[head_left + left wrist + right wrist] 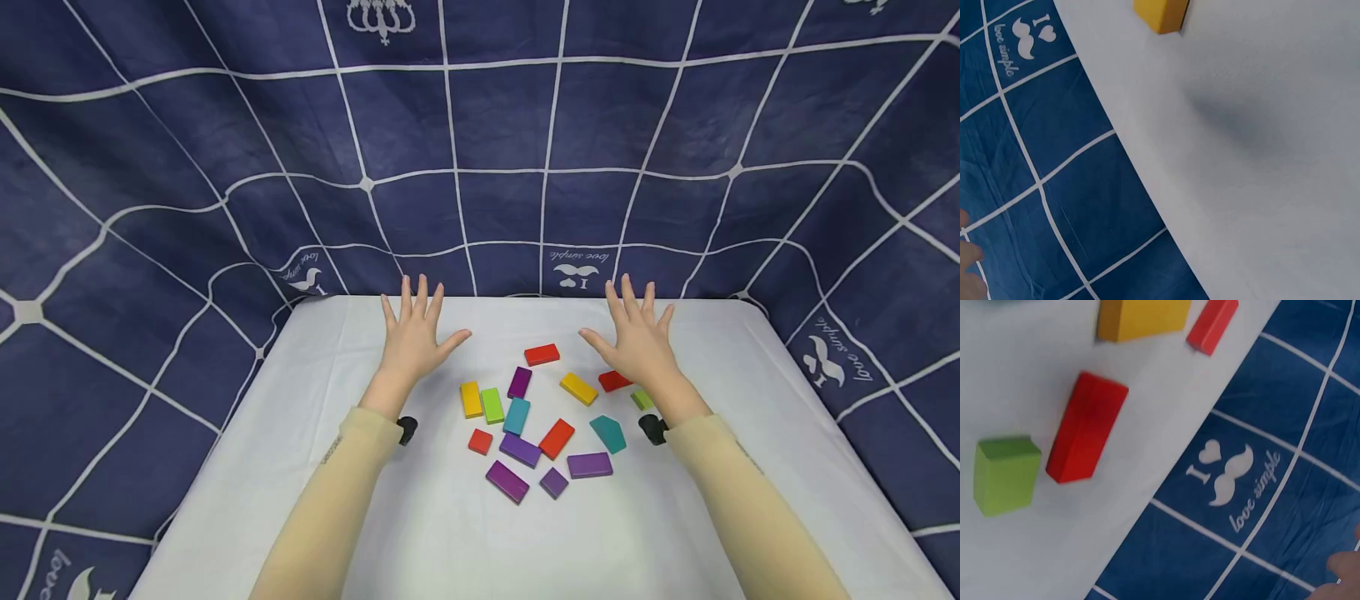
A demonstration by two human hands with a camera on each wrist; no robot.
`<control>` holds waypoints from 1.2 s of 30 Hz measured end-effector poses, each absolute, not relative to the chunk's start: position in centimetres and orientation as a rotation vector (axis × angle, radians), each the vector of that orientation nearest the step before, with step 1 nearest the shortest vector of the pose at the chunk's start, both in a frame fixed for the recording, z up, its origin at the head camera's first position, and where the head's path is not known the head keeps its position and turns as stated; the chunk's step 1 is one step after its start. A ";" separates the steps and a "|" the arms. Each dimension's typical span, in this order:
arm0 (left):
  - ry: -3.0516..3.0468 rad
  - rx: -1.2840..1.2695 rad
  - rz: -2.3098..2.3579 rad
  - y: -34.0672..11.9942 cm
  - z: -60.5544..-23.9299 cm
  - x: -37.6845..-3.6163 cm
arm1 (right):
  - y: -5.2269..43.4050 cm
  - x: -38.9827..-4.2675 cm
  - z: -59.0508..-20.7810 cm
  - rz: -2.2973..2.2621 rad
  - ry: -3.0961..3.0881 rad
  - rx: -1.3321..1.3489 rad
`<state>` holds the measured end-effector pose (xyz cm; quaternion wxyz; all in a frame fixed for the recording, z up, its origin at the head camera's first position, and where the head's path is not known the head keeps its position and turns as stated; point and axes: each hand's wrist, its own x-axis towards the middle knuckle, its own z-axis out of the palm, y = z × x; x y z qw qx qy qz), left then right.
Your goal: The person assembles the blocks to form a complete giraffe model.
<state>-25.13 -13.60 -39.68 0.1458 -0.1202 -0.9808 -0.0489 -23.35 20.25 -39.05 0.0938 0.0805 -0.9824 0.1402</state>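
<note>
Both hands hover flat over a white table point(420, 517), fingers spread, holding nothing. My left hand point(412, 337) is left of a scatter of coloured blocks, nearest a yellow block point(471, 399) and a green block point(492, 405). My right hand point(637, 342) is above the right side of the scatter, partly over a red block point(613, 381) and a small green block point(642, 399). The right wrist view shows that red block point(1087, 427) and green block point(1007, 474) lying apart. In the left wrist view a yellow block point(1160, 14) sits at the top edge.
More blocks lie in the middle: a red one point(542, 354) farthest back, a yellow one point(578, 388), teal ones point(607, 433), several purple ones point(507, 482). A dark blue grid-patterned cloth point(480, 167) hangs around the table on all far sides.
</note>
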 end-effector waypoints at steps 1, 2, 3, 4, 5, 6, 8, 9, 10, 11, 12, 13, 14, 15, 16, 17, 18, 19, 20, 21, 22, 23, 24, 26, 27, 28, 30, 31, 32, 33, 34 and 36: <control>-2.822 -0.356 -0.145 -13.5 -39.8 -25.0 | 20.1 -23.2 -39.2 0.417 -2.916 0.254; -2.819 -0.369 -0.156 -13.5 -39.9 -24.9 | 20.0 -23.0 -39.4 0.416 -2.916 0.266; -2.818 -0.383 -0.161 -13.4 -40.1 -24.7 | 19.9 -22.8 -39.6 0.415 -2.915 0.277; -2.820 -0.398 -0.163 -13.3 -40.2 -24.5 | 19.7 -22.5 -39.8 0.416 -2.914 0.286; -2.817 -0.415 -0.166 -13.3 -40.4 -24.2 | 19.5 -22.3 -40.0 0.414 -2.910 0.297; -2.816 -0.432 -0.170 -13.2 -40.6 -24.0 | 19.4 -22.1 -40.2 0.416 -2.907 0.309; -2.811 -0.460 -0.163 -13.1 -41.0 -23.6 | 19.0 -21.7 -40.7 0.417 -2.894 0.333; -2.807 -0.470 -0.151 -13.1 -41.2 -23.4 | 18.9 -21.5 -40.9 0.421 -2.888 0.345; -2.803 -0.479 -0.145 -13.0 -41.4 -23.2 | 18.8 -21.3 -41.1 0.421 -2.885 0.356; -2.803 -0.484 -0.144 -13.0 -41.6 -23.0 | 18.6 -21.2 -41.3 0.421 -2.880 0.369; -2.804 -0.487 -0.145 -13.0 -41.7 -22.9 | 18.5 -21.0 -41.5 0.425 -2.875 0.380; -2.806 -0.489 -0.144 -13.0 -41.9 -22.7 | 18.4 -20.8 -41.7 0.422 -2.872 0.388; -2.809 -0.489 -0.139 -13.0 -42.1 -22.5 | 18.4 -20.6 -41.9 0.424 -2.871 0.395; -2.814 -0.491 -0.141 -13.0 -42.2 -22.3 | 18.3 -20.5 -42.1 0.428 -2.869 0.403; -2.822 -0.492 -0.143 -13.0 -42.4 -22.1 | 18.3 -20.3 -42.4 0.432 -2.870 0.408; -2.829 -0.493 -0.143 -13.0 -42.5 -22.0 | 18.2 -20.1 -42.6 0.443 -2.868 0.415; -2.833 -0.497 -0.143 -13.1 -42.7 -21.8 | 18.2 -19.9 -42.8 0.450 -2.867 0.419; -2.836 -0.502 -0.140 -13.0 -42.8 -21.6 | 18.2 -19.8 -43.1 0.450 -2.869 0.422; -2.843 -0.506 -0.144 -13.0 -43.0 -21.4 | 18.1 -19.6 -43.3 0.455 -2.869 0.426; -2.848 -0.512 -0.148 -13.0 -43.2 -21.2 | 18.1 -19.4 -43.6 0.458 -2.871 0.432; -2.851 -0.519 -0.150 -13.0 -43.4 -21.0 | 18.0 -19.2 -43.8 0.455 -2.879 0.432; -2.856 -0.527 -0.156 -13.0 -43.6 -20.8 | 17.9 -19.0 -44.0 0.454 -2.884 0.435; -2.856 -0.537 -0.157 -12.9 -43.8 -20.6 | 17.7 -18.8 -44.3 0.448 -2.892 0.438; -2.857 -0.559 -0.159 -12.8 -44.2 -20.3 | 17.5 -18.4 -44.6 0.453 -2.911 0.443; -2.852 -0.571 -0.154 -12.7 -44.5 -20.2 | 17.4 -18.2 -44.8 0.456 -2.919 0.447; -2.854 -0.582 -0.156 -12.6 -44.7 -20.0 | 17.3 -18.0 -45.0 0.456 -2.927 0.450; -2.853 -0.598 -0.165 -12.5 -45.0 -19.9 | 17.1 -17.7 -45.2 0.464 -2.930 0.459; -2.856 -0.602 -0.172 -12.4 -45.2 -19.8 | 17.0 -17.5 -45.3 0.467 -2.931 0.464; -2.862 -0.604 -0.181 -12.3 -45.3 -19.7 | 16.9 -17.4 -45.5 0.469 -2.932 0.470; -2.865 -0.607 -0.197 -12.2 -45.5 -19.6 | 16.9 -17.3 -45.6 0.471 -2.931 0.477; -2.872 -0.608 -0.215 -12.2 -45.7 -19.6 | 16.8 -17.2 -45.7 0.470 -2.932 0.486; -2.877 -0.612 -0.237 -12.2 -46.0 -19.5 | 16.6 -17.0 -46.0 0.468 -2.931 0.506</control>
